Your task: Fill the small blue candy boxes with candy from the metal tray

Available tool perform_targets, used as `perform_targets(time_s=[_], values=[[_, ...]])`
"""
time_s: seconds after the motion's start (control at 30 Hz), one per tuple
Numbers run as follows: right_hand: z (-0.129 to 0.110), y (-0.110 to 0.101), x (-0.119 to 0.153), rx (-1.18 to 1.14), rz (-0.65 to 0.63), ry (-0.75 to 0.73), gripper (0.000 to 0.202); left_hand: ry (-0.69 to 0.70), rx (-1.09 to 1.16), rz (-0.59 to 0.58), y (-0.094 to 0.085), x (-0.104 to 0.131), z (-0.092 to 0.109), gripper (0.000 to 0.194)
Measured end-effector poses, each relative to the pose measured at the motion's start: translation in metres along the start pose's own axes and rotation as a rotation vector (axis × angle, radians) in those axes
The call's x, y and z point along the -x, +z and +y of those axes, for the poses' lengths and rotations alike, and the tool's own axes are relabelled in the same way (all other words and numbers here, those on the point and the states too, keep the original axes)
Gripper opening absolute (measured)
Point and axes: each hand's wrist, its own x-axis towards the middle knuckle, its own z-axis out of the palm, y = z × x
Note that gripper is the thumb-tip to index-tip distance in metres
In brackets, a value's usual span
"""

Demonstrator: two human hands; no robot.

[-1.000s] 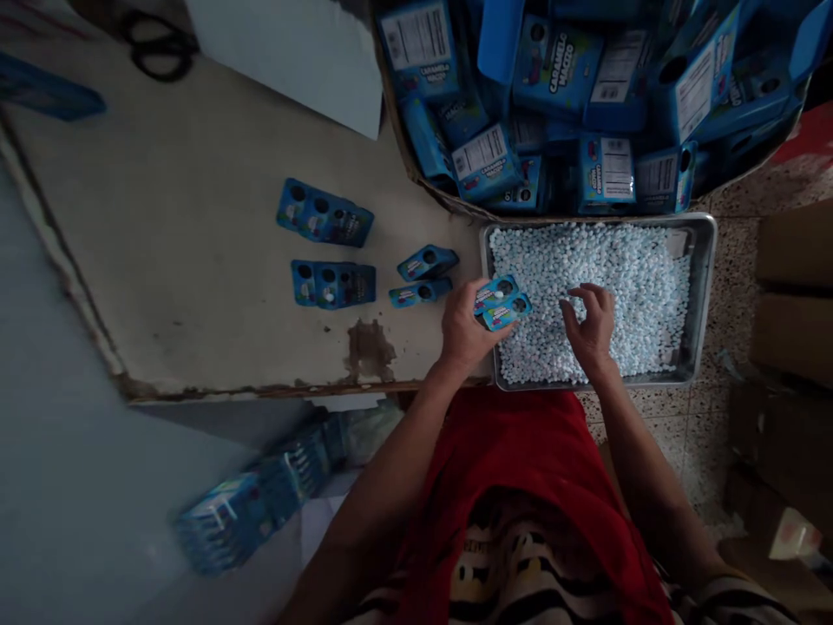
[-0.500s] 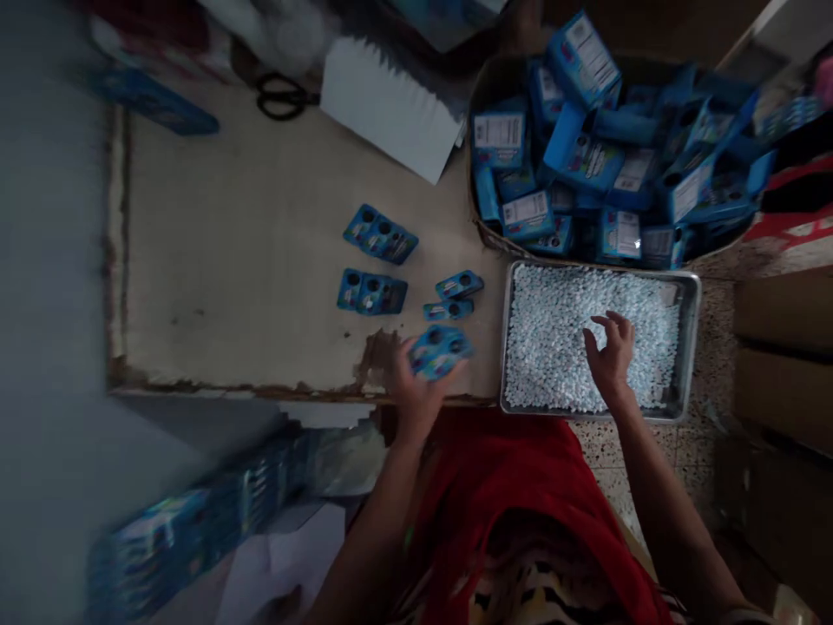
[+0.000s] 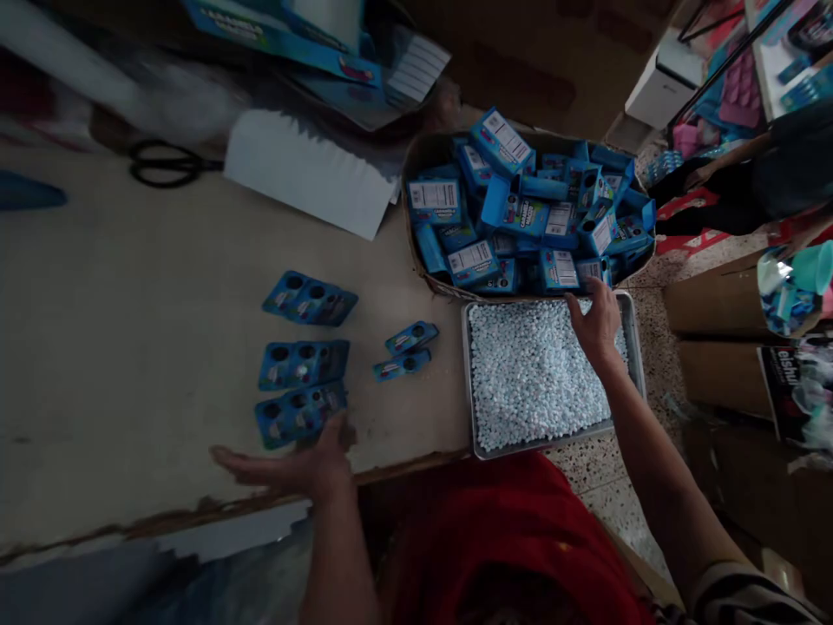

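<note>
My left hand [image 3: 312, 460] is spread at the front of the table, its fingertips by the nearest row of small blue boxes [image 3: 300, 415]. Two more rows stand behind it, a middle row [image 3: 304, 363] and a back row [image 3: 311, 298]. My right hand [image 3: 597, 328] reaches over a metal tray [image 3: 467, 382] full of small pale blue and white candies [image 3: 534, 373]. Its fingers are apart at the near edge of a large carton [image 3: 420, 260] heaped with blue printed boxes [image 3: 560, 271]. Fingertips are close to those boxes; whether they touch is unclear.
Two blue boxes [image 3: 402, 365] lie between the rows and the tray. Black-handled scissors [image 3: 166, 165] and a stack of white sheets [image 3: 309, 174] lie farther back. Another person [image 3: 781, 165] is at the far right, near brown cartons [image 3: 709, 295].
My left hand has set its blue boxes down beside the other rows and let go. My right hand has moved from above the candies to the carton's edge. The view has shifted.
</note>
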Motion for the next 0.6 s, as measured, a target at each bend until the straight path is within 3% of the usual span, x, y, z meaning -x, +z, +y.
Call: perform_targets(time_s=[0.07,0.1,0.17,0.23,0.3,0.4,0.5,0.6], values=[[-0.006,0.011,0.0,0.074,-0.004,0.041,0.072,0.07,-0.045,0.162,-0.007,0.007,0.035,0.113],[-0.011,0.017,0.001,0.106,-0.003,0.068,0.079,0.182,-0.025,0.141,-0.005,0.007,0.06,0.099],[-0.02,0.031,0.001,0.132,0.003,0.129,0.087,0.494,0.098,-0.05,0.014,0.0,0.122,0.051],[-0.029,0.042,-0.001,0.11,0.016,0.184,0.084,0.725,0.22,-0.197,0.049,-0.012,0.194,0.02],[-0.036,0.046,-0.002,0.075,0.038,0.246,0.075,0.947,0.246,-0.349,0.092,-0.024,0.263,0.024],[-0.048,0.033,-0.003,0.022,0.039,0.28,0.071,1.297,0.152,-0.67,0.144,-0.032,0.342,0.059],[-0.058,0.004,-0.003,-0.096,-0.015,0.183,0.077,1.479,0.078,-0.926,0.167,-0.031,0.376,0.082],[-0.052,-0.027,-0.019,-0.334,-0.176,0.064,0.068,1.402,0.199,-1.11,0.17,-0.03,0.37,0.088]])
